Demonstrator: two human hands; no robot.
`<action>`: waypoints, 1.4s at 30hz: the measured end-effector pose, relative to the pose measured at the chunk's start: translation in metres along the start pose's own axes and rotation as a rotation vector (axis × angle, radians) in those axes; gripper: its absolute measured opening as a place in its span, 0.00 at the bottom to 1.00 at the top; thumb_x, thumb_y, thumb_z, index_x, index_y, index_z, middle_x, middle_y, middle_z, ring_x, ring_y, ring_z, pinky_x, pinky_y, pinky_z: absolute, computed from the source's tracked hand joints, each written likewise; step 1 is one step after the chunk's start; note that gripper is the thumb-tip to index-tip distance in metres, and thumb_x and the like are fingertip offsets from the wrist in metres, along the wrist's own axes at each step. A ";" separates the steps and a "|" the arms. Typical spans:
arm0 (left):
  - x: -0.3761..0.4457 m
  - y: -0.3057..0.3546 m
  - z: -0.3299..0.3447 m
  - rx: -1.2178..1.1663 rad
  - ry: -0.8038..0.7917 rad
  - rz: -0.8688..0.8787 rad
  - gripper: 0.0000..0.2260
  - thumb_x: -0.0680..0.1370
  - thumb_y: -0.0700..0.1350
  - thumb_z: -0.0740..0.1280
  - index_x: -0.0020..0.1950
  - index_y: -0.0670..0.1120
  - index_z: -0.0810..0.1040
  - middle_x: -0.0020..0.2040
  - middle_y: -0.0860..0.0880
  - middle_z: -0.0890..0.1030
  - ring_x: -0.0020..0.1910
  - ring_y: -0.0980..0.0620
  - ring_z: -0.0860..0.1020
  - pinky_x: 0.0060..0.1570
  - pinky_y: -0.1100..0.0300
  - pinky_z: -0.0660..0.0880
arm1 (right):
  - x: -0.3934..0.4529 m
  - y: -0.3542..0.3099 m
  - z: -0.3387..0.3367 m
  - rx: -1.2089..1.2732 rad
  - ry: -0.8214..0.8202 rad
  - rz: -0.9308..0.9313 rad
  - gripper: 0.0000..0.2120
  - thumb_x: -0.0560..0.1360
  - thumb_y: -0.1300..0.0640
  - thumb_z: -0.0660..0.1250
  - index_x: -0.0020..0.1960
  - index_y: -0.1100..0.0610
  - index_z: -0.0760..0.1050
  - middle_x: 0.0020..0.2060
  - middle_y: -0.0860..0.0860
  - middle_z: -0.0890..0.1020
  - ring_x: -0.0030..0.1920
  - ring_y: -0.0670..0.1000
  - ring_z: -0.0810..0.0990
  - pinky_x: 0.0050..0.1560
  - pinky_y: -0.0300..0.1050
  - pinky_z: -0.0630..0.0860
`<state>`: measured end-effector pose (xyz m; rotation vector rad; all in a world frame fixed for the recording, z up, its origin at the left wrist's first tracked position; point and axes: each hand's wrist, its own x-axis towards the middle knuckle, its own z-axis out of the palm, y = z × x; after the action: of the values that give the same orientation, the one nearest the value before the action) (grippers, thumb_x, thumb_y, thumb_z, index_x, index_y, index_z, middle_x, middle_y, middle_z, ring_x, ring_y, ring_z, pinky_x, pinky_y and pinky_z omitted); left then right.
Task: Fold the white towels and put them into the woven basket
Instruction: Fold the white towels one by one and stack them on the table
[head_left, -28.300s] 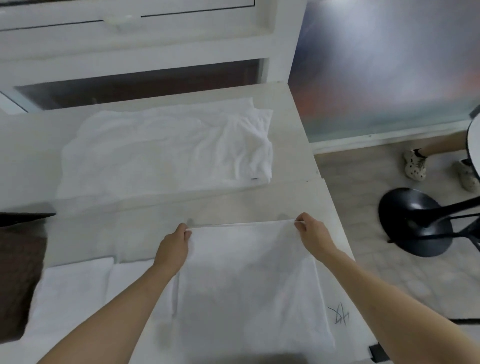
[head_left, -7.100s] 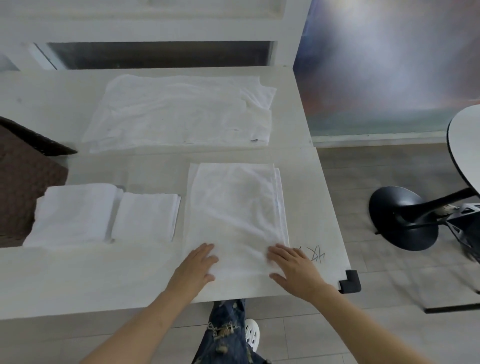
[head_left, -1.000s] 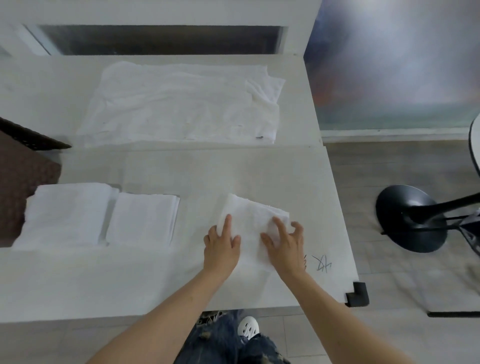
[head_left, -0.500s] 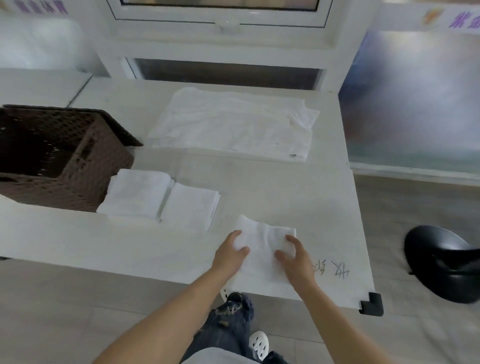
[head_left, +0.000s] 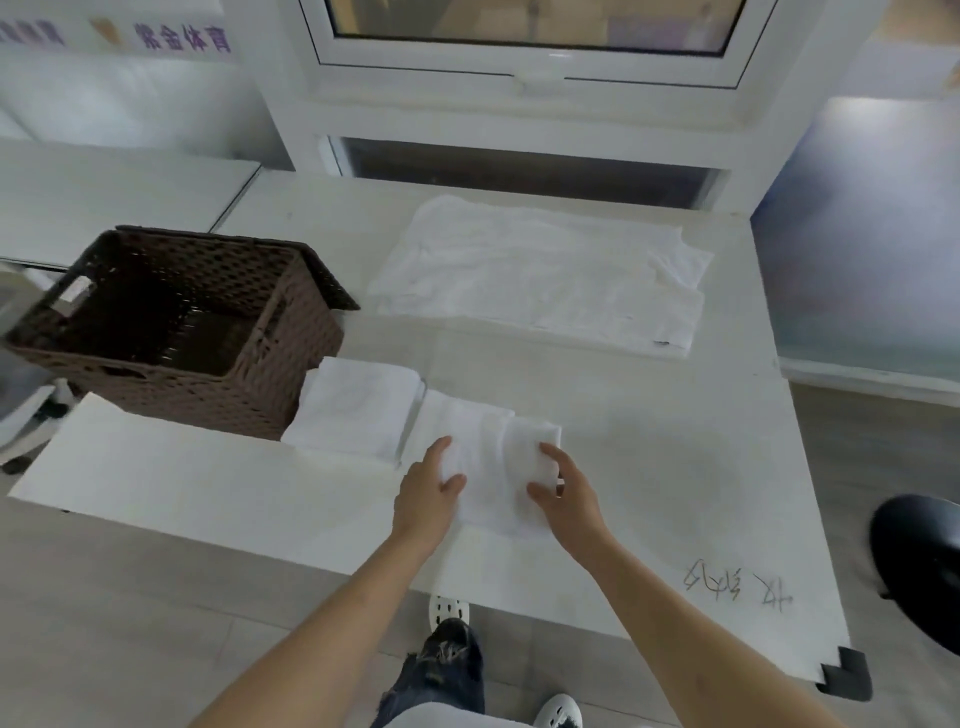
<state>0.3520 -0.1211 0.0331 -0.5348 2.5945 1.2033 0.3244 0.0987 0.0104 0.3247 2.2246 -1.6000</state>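
Half a second back the folded towel lay near the scribbled marks at the bench's right; now both hands have slid it leftward until it overlaps the second folded towel (head_left: 457, 415), and the head has lifted enough to bring the whole basket and a wall sign into view.

Nearest the camera, the left hand (head_left: 428, 491) grips the freshly folded towel (head_left: 511, 467) at its left edge, thumb on top, while the right hand (head_left: 563, 493) holds the right edge with curled fingers. Holding both sides likely keeps the folds from springing open as the bundle travels. Dark handwritten characters (head_left: 737, 584) sit on the bench (head_left: 675, 467) toward the near right; they appear upside down and I cannot read them. A black corner guard (head_left: 847, 675) caps the near right corner.

Just left of the held towel sits a thicker folded towel (head_left: 358, 410), touching the brown woven basket (head_left: 171, 322). Lining the folded ones up beside the basket looks like staging, so they can go in together. The basket's inside seems to hold no towels yet.

Farther back, a large unfolded towel (head_left: 540, 270) lies spread and wrinkled, apparently waiting its turn, with a small dark tag at its near right edge, too small to read.

On the far wall, purple characters (head_left: 182, 39) read 紫金体育.
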 end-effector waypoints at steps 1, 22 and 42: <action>0.010 -0.006 -0.008 0.010 0.001 0.008 0.25 0.82 0.50 0.66 0.76 0.63 0.62 0.68 0.50 0.75 0.65 0.47 0.74 0.64 0.46 0.73 | 0.006 -0.005 0.010 0.004 0.007 0.001 0.28 0.78 0.60 0.71 0.69 0.34 0.71 0.61 0.52 0.78 0.52 0.51 0.81 0.45 0.44 0.79; 0.102 -0.026 -0.052 0.800 -0.190 0.322 0.15 0.83 0.52 0.61 0.67 0.47 0.72 0.63 0.45 0.71 0.62 0.43 0.72 0.56 0.53 0.72 | 0.083 -0.017 0.071 -0.302 0.042 0.033 0.29 0.82 0.61 0.67 0.78 0.41 0.66 0.61 0.48 0.75 0.56 0.50 0.76 0.48 0.33 0.70; 0.134 -0.037 -0.040 0.888 -0.308 0.450 0.32 0.80 0.64 0.41 0.83 0.55 0.54 0.84 0.40 0.50 0.82 0.36 0.48 0.76 0.38 0.38 | 0.078 -0.036 0.057 -0.991 -0.043 -0.185 0.30 0.81 0.34 0.54 0.81 0.41 0.60 0.82 0.52 0.59 0.81 0.57 0.59 0.73 0.56 0.69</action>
<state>0.2442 -0.2048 -0.0141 0.3916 2.6684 0.0895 0.2497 0.0300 -0.0081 -0.1991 2.7292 -0.3988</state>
